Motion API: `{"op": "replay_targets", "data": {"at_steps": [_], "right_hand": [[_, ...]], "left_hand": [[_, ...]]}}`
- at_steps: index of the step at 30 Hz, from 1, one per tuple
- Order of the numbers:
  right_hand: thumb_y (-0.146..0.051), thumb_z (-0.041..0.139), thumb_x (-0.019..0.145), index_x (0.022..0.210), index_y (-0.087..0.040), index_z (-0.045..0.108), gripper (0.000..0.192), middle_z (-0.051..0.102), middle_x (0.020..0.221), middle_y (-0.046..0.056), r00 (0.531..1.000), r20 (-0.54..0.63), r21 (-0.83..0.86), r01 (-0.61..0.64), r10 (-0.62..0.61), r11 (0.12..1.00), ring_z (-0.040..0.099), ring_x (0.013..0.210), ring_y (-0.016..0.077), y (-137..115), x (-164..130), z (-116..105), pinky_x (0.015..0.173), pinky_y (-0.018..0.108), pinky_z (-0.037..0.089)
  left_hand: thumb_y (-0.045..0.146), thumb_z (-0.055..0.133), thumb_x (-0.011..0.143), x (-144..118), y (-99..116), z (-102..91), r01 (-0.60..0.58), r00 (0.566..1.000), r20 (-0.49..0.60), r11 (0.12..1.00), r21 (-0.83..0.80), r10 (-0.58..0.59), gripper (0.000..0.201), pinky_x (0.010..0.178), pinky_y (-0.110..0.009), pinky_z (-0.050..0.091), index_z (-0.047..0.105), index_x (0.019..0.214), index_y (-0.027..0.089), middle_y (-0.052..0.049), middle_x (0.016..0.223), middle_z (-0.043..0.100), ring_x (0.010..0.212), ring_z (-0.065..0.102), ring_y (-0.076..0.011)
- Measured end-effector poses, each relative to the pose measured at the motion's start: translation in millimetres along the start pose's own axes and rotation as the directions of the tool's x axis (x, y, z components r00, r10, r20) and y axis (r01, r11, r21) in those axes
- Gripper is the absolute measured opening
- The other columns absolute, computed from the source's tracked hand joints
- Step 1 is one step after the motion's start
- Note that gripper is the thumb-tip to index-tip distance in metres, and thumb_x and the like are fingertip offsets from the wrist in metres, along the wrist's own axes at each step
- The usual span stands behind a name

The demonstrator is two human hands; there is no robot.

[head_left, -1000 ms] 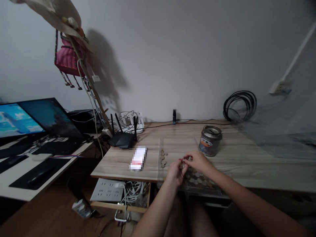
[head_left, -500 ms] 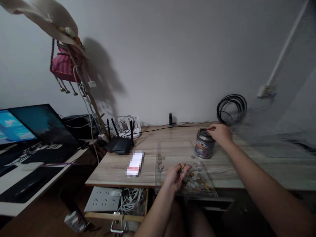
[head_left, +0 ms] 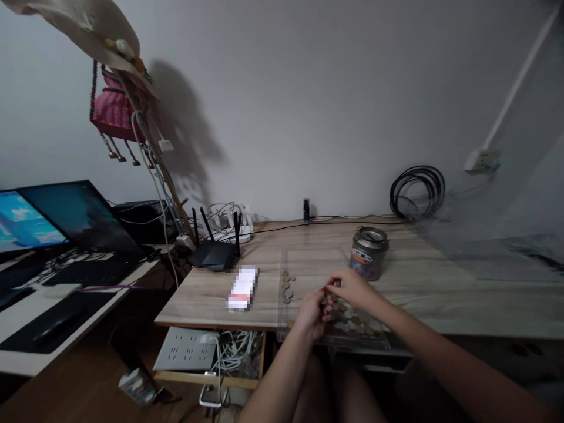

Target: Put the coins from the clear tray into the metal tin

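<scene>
Both hands meeting over clear tray (head_left: 308, 258): left hand (head_left: 314, 310) cupped around coins, right hand (head_left: 350, 288) pinching one. Coin tin (head_left: 369, 253) at 1 o'clock, apart. Loose coins (head_left: 352, 322) left in tray; small row (head_left: 287, 285) at 10 o'clock.

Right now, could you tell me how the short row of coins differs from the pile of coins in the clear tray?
The row of coins lies in a neat line on the left; the pile of coins lies scattered on the right. The row holds few, the pile many. Both hands meet over the pile; the row lies untouched. Both sit in the clear tray.
</scene>
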State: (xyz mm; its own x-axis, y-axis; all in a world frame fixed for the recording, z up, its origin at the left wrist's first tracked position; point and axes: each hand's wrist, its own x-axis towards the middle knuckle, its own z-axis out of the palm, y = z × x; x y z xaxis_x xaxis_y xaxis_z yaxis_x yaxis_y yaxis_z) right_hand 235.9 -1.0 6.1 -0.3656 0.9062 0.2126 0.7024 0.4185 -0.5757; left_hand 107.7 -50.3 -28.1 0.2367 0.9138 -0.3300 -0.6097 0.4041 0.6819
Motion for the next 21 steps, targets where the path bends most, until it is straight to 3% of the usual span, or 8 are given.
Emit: {"op": "replay_targets", "data": {"at_steps": [2, 5, 7, 10, 14, 17, 19, 21], "right_hand": [[-0.031, 0.057, 0.071, 0.067, -0.022, 0.068, 0.015, 0.069, 0.07, 0.005, 0.979, -0.178, -0.043, -0.108, 0.099, 0.993, 0.061, 0.067, 0.0205, 12, 13, -27, 0.06, 0.029, 0.044], [-0.035, 0.051, 0.075, 0.08, -0.019, 0.069, 0.025, 0.069, 0.083, 0.011, 0.858, -0.445, -0.11, -0.336, 0.256, 0.935, 0.061, 0.074, 0.0241, 37, 38, -78, 0.06, 0.032, 0.043], [-0.034, 0.053, 0.072, 0.079, -0.019, 0.069, 0.023, 0.069, 0.085, 0.01, 0.801, -0.502, -0.221, -0.484, 0.327, 0.847, 0.061, 0.077, 0.0242, 51, 51, -101, 0.059, 0.031, 0.042], [-0.03, 0.056, 0.071, 0.079, -0.02, 0.07, 0.019, 0.069, 0.087, 0.01, 0.798, -0.478, -0.338, -0.554, 0.368, 0.761, 0.061, 0.078, 0.0235, 59, 61, -111, 0.06, 0.03, 0.041], [-0.027, 0.055, 0.075, 0.083, -0.015, 0.07, 0.021, 0.066, 0.089, 0.017, 0.818, -0.467, -0.381, -0.53, 0.337, 0.758, 0.059, 0.086, 0.0279, 49, 57, -108, 0.067, 0.035, 0.041], [-0.03, 0.046, 0.083, 0.095, -0.015, 0.067, 0.029, 0.062, 0.102, 0.019, 0.861, -0.467, -0.38, -0.399, 0.199, 0.834, 0.054, 0.098, 0.0294, 29, 41, -88, 0.075, 0.038, 0.04], [-0.031, 0.044, 0.083, 0.091, -0.018, 0.068, 0.028, 0.065, 0.098, 0.015, 0.944, -0.315, -0.303, -0.197, 0.097, 0.933, 0.057, 0.09, 0.0262, 15, 25, -60, 0.074, 0.036, 0.041], [-0.032, 0.054, 0.075, 0.079, -0.02, 0.07, 0.02, 0.068, 0.08, 0.009, 1.0, -0.014, -0.168, -0.002, -0.001, 0.986, 0.059, 0.073, 0.0227, 4, 9, -27, 0.066, 0.033, 0.043]], "left_hand": [[0.013, 0.05, 0.077, -1, 1, -1.1, 0.036, 0.999, 0.007, 0.999, -0.023, -0.036, 0.017, 0.039, -0.014, 0.03, 0.056, 0.093, 0.009, -0.002, 0.064, 0.056, 0.044, 0.045, -0.0044], [0.004, 0.049, 0.074, -2, 1, -1.8, 0.061, 0.998, 0.014, 0.998, -0.028, -0.06, 0.026, 0.054, -0.017, 0.045, 0.054, 0.099, 0.006, -0.011, 0.083, 0.064, 0.066, 0.062, -0.0115], [0.002, 0.051, 0.075, -1, 0, -1.1, 0.047, 0.999, 0.004, 0.999, -0.025, -0.047, 0.022, 0.058, -0.017, 0.048, 0.054, 0.096, 0.007, -0.014, 0.091, 0.065, 0.077, 0.065, -0.0142], [0.005, 0.055, 0.077, 0, 0, 1.7, 0.013, 0.998, -0.058, 0.999, -0.034, -0.015, 0.006, 0.052, -0.014, 0.046, 0.054, 0.082, 0.008, -0.013, 0.089, 0.066, 0.073, 0.066, -0.0125], [0.007, 0.055, 0.08, -2, 2, 5.7, -0.026, 0.989, -0.144, 0.999, -0.046, 0.019, 0.006, 0.048, -0.012, 0.045, 0.055, 0.074, 0.008, -0.012, 0.079, 0.067, 0.064, 0.065, -0.0101], [0.009, 0.054, 0.08, -2, 3, 6.4, -0.029, 0.989, -0.147, 0.997, -0.078, 0.017, 0.004, 0.052, -0.014, 0.049, 0.057, 0.077, 0.008, -0.012, 0.077, 0.067, 0.065, 0.065, -0.0115], [0.008, 0.053, 0.08, -1, 2, 5.8, -0.013, 0.992, -0.129, 0.996, -0.085, 0.002, 0.005, 0.054, -0.015, 0.05, 0.058, 0.079, 0.007, -0.011, 0.077, 0.067, 0.067, 0.066, -0.0126], [0.006, 0.052, 0.078, 1, 1, 4.9, -0.026, 0.992, -0.122, 0.996, -0.084, 0.016, 0.007, 0.055, -0.016, 0.051, 0.058, 0.078, 0.008, -0.008, 0.075, 0.067, 0.065, 0.065, -0.0112]]}}
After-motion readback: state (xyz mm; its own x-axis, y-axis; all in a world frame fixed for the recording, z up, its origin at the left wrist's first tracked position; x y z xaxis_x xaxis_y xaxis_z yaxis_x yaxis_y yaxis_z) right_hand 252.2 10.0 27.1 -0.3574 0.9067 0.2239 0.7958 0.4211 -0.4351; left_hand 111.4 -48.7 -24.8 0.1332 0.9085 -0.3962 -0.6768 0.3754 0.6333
